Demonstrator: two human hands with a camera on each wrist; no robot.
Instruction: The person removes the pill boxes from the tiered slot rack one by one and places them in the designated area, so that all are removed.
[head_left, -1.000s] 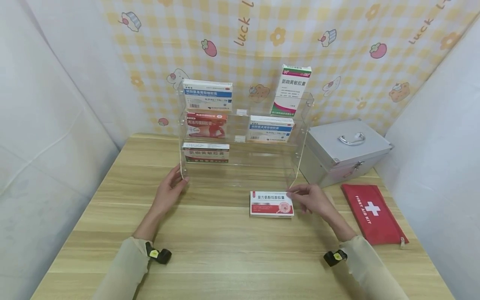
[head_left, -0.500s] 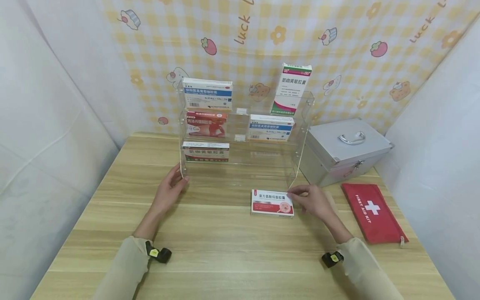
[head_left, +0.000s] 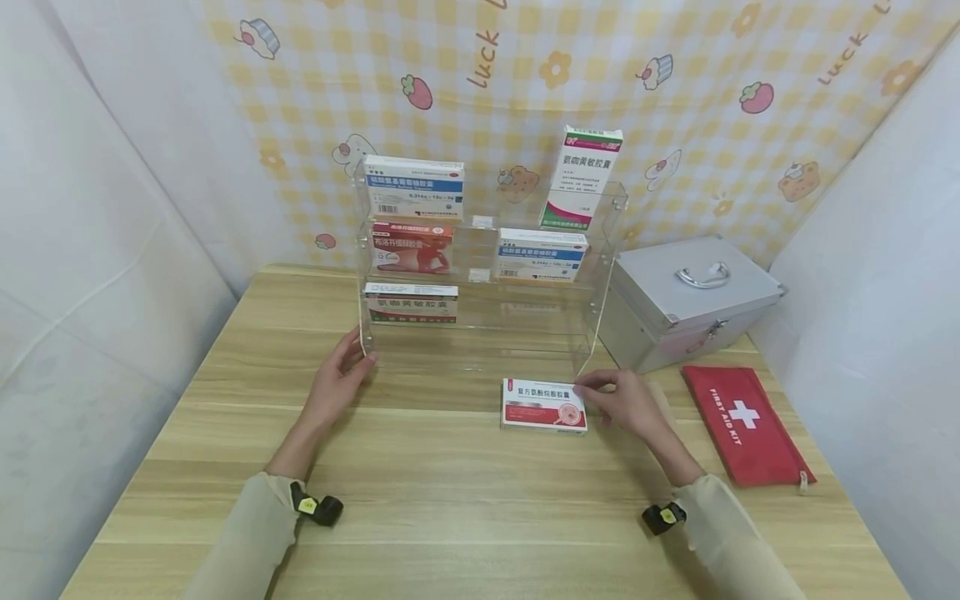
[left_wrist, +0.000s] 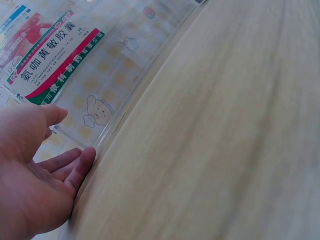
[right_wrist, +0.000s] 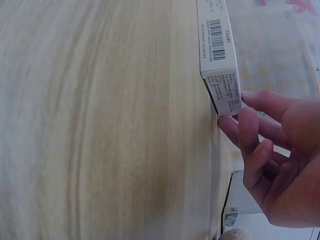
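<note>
The right hand pinches one end of a red-and-white box before a clear rack; the left hand touches the rack's lower left corner, whether gripping I can't tell. Five boxes occupy its shelves; rightward sit a silver case and red pouch.

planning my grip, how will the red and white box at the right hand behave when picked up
The red and white box looks like printed card, so probably light and easily dented. Its flat faces and straight edges suggest it would slide rather than roll.
</note>
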